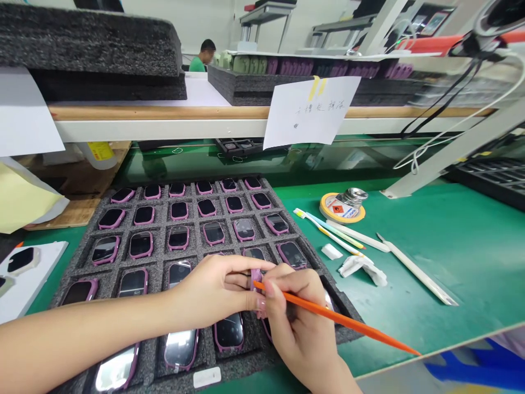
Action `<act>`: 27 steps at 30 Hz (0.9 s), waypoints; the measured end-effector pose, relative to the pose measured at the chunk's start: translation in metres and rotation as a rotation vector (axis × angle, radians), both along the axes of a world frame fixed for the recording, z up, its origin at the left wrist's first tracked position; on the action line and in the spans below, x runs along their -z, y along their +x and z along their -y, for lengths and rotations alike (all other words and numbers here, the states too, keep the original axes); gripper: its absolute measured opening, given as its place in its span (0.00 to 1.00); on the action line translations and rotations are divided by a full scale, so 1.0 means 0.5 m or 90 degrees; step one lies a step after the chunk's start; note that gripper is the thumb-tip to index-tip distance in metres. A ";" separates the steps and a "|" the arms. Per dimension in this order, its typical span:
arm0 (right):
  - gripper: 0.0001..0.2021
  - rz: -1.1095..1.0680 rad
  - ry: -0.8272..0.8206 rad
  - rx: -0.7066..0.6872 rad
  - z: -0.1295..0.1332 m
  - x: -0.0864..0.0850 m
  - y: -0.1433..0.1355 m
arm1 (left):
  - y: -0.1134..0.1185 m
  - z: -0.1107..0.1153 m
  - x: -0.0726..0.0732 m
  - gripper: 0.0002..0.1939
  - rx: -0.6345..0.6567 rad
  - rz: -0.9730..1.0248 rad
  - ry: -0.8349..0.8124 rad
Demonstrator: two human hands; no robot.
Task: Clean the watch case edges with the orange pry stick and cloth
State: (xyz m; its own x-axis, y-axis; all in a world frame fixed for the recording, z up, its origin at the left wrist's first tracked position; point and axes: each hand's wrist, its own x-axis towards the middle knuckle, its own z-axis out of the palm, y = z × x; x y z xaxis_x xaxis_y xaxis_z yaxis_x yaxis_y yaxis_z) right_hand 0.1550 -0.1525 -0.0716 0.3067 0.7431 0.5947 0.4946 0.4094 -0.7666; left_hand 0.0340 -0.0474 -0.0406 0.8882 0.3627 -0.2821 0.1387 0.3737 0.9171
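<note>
Pinched between the thumb and fingers of my left hand (223, 284) is a small purple watch case (256, 279), seen edge-on and partly hidden by the fingers. My right hand (301, 314) is closed around an orange pointed stick (348, 322); its near tip touches or nearly touches the purple case, and its other end points to the lower right. Both hands meet above a dark foam tray (158, 273), whose compartments hold several purple-framed watch cases with dark screens (178, 237).
Right of the tray lie toothbrushes (334, 234), a white tissue (363, 268), a pale flat tool (418, 273) and a yellow-labelled container (342, 208). A shelf edge (164, 129) with a hanging paper (309, 112) crosses behind. A person (203, 57) is in the background.
</note>
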 end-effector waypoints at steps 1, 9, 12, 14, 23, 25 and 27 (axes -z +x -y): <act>0.09 0.005 0.002 0.001 0.000 0.000 0.000 | 0.000 0.000 0.000 0.22 -0.002 -0.001 0.001; 0.09 0.017 0.000 0.008 0.005 0.000 -0.002 | 0.001 0.003 0.001 0.21 -0.006 -0.016 0.020; 0.09 -0.013 -0.002 0.021 0.005 0.000 -0.001 | 0.000 0.003 0.000 0.24 -0.019 -0.026 0.010; 0.09 -0.017 -0.006 0.020 0.005 -0.001 -0.001 | 0.000 0.003 -0.001 0.24 -0.021 -0.030 0.013; 0.09 -0.036 0.009 0.034 0.005 -0.001 -0.008 | 0.001 0.002 0.004 0.23 -0.024 -0.028 0.000; 0.09 -0.038 0.014 0.038 0.010 0.004 -0.011 | 0.000 0.003 0.004 0.20 -0.025 -0.019 0.025; 0.09 -0.029 0.023 0.073 0.017 0.008 -0.014 | 0.000 0.004 0.003 0.17 -0.028 -0.006 0.034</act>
